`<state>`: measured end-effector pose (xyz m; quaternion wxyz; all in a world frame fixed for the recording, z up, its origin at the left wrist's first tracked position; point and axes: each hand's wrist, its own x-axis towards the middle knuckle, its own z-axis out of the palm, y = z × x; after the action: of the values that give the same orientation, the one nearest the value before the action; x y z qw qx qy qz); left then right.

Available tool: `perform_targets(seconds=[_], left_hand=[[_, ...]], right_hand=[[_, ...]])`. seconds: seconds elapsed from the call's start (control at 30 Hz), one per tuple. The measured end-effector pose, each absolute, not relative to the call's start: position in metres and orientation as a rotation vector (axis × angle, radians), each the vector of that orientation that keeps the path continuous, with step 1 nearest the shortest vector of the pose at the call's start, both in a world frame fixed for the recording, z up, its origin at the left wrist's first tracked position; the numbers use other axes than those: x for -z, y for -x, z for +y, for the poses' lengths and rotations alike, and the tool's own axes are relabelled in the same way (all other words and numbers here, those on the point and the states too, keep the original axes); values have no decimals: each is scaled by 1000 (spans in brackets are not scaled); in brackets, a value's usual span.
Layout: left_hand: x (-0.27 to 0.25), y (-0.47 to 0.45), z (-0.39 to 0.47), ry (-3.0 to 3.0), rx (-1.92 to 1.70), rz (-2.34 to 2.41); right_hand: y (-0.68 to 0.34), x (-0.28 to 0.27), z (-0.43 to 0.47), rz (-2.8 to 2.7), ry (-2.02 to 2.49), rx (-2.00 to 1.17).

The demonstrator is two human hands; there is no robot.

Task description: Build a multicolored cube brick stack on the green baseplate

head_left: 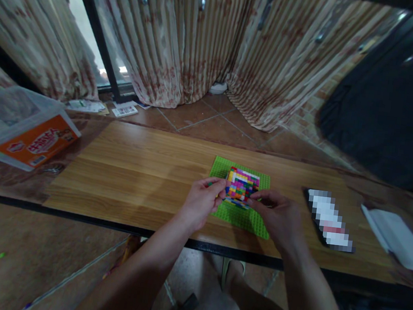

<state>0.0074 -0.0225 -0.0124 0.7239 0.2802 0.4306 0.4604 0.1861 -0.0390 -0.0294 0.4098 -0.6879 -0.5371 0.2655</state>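
1. My left grip [203,200] is at the left side of the multicoloured brick build [241,183], thumb and fingers drawn nearly together; I cannot tell whether they pinch a brick.
2. My right grip [277,215] is at the build's right side, thumb and forefinger close together, their hold hidden.
3. The build sits on a green baseplate [249,223] on the table [134,166].
4. A dark-edged slab [329,221] lies to the right, a clear box [14,108] far left.
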Motion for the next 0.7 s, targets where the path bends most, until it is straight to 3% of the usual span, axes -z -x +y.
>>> perform_targets(seconds=[0.5, 0.7], left_hand=[[16, -8, -23, -624, -1019, 999], [19, -6, -21, -631, -1041, 977]], right_hand=[[-189, 32, -38, -1192, 1735, -902], [-197, 21, -37, -1319, 1593, -731]])
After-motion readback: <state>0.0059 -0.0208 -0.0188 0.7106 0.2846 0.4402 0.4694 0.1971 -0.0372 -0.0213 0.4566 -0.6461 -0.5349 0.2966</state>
